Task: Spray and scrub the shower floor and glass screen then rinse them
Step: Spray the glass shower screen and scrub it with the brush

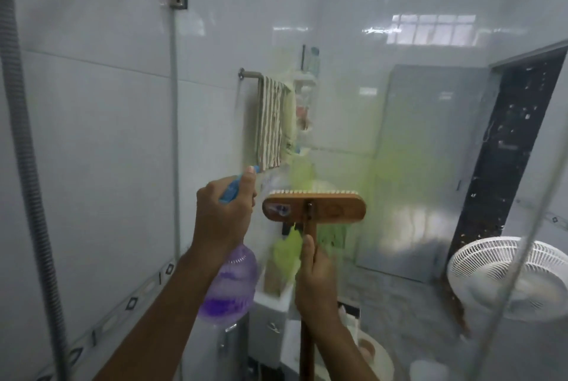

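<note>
1. Fingers (248, 185) of the left hand (224, 220) are clamped on a purple spray bottle (229, 291), centre-left of frame, with the forefinger laid along its blue spray head.
2. Right hand (316, 285) fingers are wrapped round the wooden handle of a brush (313, 208), lower centre.
3. Brush head stands mid-frame, bristles facing the glass screen (415, 134); contact cannot be confirmed.
4. Striped towel (272, 122) hangs on a rail, upper centre; white fan (504, 276) at lower right.

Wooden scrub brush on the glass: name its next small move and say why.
Probably sweep the oblong wooden brush head rightward through the green cleaner film on the clear glass screen: the right hand grips its wooden handle, bristles face the glass, and the film beside it looks unscrubbed.
</note>
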`<state>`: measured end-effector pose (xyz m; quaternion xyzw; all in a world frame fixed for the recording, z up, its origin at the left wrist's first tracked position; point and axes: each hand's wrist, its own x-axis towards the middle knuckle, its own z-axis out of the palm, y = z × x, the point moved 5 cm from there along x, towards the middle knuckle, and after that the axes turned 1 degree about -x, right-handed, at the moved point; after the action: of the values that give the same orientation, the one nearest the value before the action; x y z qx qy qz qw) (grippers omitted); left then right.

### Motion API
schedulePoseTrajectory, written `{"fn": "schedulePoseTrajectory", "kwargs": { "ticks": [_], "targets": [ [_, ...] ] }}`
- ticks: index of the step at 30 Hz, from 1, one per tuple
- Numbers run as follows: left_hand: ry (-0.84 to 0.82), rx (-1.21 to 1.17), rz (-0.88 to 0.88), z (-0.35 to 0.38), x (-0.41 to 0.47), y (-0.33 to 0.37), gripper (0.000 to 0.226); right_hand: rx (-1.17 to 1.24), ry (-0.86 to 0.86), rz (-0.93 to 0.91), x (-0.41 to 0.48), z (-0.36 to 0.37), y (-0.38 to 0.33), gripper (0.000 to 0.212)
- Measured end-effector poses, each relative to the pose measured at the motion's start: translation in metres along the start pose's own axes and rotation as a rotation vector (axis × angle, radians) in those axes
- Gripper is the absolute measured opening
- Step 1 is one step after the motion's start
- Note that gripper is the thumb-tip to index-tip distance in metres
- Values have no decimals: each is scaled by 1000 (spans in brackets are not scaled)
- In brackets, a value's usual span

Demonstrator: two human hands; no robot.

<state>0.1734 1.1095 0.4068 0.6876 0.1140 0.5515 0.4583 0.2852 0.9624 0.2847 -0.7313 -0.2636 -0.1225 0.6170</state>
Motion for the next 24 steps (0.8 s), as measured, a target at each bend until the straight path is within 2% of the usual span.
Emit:
{"fn": "schedulePoseTrajectory", "kwargs": {
  "ticks": [2, 6, 9, 12, 15, 18, 21, 24],
  "targets": [
    [-1, 17, -3, 0, -4, -2, 59, 53, 22, -84, 25, -9, -44, 50],
    [-2, 7, -2, 4, -9, 1, 56, 42, 84, -203, 89, -34, -123, 52],
    [-20, -1, 21, 10, -12, 1, 55, 51, 118, -179, 87, -35, -110, 51],
    [-31, 0, 50, 10, -19, -3, 55, 74, 123, -61, 32, -23, -41, 49],
    [-50, 17, 57, 8, -28, -10, 55, 99, 42, 59, -14, -13, 7, 50],
    [-79, 14, 29, 8, -36, -23, 56, 129, 27, 57, 1, -24, -21, 49],
    [-99, 31, 14, 9, -44, -36, 53, 99, 100, -48, 49, -48, -80, 52],
    [-158, 6, -51, 17, -60, -51, 55, 157, 117, -87, 77, -63, -99, 53]
  ]
}}
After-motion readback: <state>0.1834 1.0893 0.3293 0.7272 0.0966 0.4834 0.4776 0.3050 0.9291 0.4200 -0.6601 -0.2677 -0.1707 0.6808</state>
